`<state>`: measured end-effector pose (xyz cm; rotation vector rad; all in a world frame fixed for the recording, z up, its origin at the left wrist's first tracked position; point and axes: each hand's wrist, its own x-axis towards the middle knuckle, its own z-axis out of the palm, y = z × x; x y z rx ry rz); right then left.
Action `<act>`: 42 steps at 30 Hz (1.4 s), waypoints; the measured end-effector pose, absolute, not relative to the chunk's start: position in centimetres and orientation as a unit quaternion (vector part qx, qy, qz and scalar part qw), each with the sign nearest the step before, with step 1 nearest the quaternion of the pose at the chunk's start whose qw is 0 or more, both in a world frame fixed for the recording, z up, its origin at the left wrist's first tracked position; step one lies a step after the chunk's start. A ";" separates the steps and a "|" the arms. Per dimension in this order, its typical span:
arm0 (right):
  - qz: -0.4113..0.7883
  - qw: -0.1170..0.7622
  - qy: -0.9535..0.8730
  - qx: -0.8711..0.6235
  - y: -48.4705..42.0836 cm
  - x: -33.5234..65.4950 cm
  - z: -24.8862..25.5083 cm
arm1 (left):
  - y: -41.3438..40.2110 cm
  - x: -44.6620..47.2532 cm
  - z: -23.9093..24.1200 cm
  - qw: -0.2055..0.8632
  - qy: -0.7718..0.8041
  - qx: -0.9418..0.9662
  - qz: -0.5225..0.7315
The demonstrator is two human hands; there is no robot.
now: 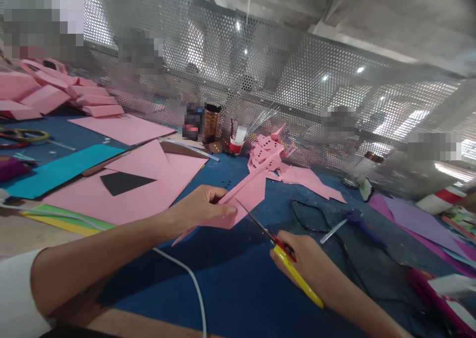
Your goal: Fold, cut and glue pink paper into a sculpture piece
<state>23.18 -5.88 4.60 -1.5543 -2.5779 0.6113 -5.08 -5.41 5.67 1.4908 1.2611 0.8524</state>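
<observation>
My left hand point(208, 206) pinches a folded piece of pink paper point(251, 194) between thumb and fingers, holding it above the blue table mat point(234, 288). In my right hand point(303, 256) is a pair of scissors point(288, 261) with yellow and red handles. The blades point up and left, and their tips meet the lower edge of the pink paper. Whether the blades are apart is hard to make out. Behind the held paper lies a heap of pink scraps point(266, 152) with dark dots.
Pink sheets point(186, 171), a black paper piece point(126, 181) and a teal strip point(63, 169) lie left. A glue gun point(364, 229) with its black cord sits right, near purple sheets point(420, 219). A white cable point(193, 278) crosses the front. A perforated metal screen point(282, 70) stands behind.
</observation>
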 end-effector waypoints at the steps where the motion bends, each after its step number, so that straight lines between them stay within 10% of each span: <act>1: 0.200 0.034 -0.838 -0.506 -5.9 23.2 4.6 | -5.4 -5.1 5.7 0.485 0.518 0.611 0.351; 42: 0.169 0.048 -0.849 -0.498 -5.5 23.7 3.8 | -5.2 -5.5 4.5 0.556 0.477 0.572 0.370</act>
